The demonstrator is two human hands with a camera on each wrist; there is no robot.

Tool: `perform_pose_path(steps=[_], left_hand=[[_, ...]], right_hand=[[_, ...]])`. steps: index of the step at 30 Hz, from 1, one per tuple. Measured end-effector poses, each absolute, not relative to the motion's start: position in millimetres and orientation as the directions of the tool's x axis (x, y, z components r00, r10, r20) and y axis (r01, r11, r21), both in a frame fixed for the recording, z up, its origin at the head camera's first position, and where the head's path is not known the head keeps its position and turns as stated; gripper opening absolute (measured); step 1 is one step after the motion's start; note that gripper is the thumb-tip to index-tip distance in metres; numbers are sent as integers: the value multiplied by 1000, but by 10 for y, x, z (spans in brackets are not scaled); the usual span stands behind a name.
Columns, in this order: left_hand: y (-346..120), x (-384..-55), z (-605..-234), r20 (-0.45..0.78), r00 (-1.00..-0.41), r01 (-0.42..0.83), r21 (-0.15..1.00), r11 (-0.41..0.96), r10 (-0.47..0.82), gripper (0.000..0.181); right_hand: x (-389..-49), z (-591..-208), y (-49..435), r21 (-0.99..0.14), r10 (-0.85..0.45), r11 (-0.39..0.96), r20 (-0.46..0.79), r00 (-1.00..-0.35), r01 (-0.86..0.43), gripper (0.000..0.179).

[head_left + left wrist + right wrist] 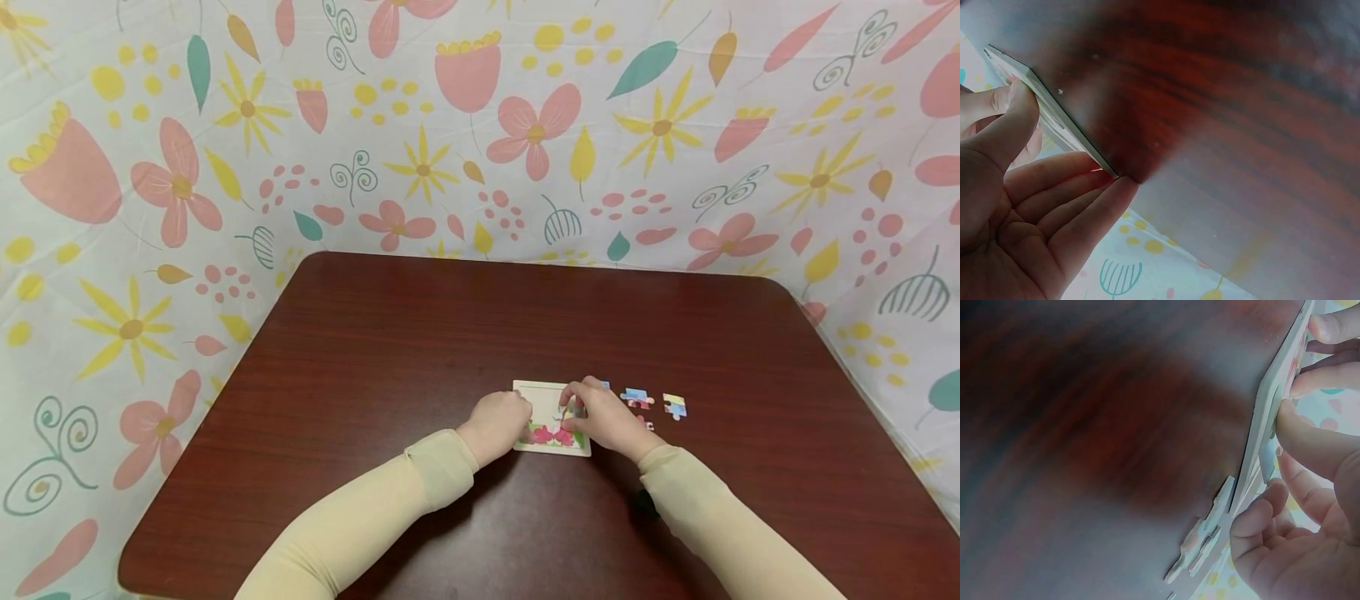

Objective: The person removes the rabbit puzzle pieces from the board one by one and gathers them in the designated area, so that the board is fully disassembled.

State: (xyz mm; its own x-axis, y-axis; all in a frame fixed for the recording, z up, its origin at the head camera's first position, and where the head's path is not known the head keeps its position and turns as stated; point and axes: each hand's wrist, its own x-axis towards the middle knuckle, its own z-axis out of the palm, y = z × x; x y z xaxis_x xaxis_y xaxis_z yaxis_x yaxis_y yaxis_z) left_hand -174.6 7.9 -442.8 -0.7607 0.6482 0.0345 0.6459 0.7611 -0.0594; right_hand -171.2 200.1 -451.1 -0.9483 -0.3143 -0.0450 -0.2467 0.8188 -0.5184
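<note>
A small puzzle tray with a pale frame lies on the table, pink flower pieces filling its lower part. My left hand holds the tray's left side, its thumb on the frame and the other fingers along the edge. Over the tray's right half, my right hand pinches a puzzle piece between thumb and forefinger, low against the tray. The remaining right fingers are curled in, and this hand covers part of the tray in the head view.
Several loose puzzle pieces lie right of the tray, some partly behind my right hand. A small dark object shows under the right sleeve. The brown table meets a flower-printed cloth at its back and sides.
</note>
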Motion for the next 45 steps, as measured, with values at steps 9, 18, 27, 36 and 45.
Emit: perform_pose_path(steps=[9,18,27,36,45], left_hand=[[78,-1741,-4429,25,-767,640,-39,767,641,23],[87,-1739,-4450,31,-764,643,-50,765,644,25],[89,-1749,-4444,25,-764,643,-54,764,645,25],[95,-1750,-4439,13,-770,637,-48,769,638,24],[91,-1763,-4430,7,-774,633,-48,773,634,24]], right_hand=[[-1709,-4500,1974,-515,-309,820,-33,-951,-248,26],[-1678,-4500,1971,-461,-312,842,7,-950,-281,26],[-1665,-4488,1965,-465,-328,835,9,-945,-295,23],[-1651,-4504,1969,-510,-349,804,8,-937,-305,24],[-1667,-4524,1977,-465,-394,807,38,-918,-365,27]])
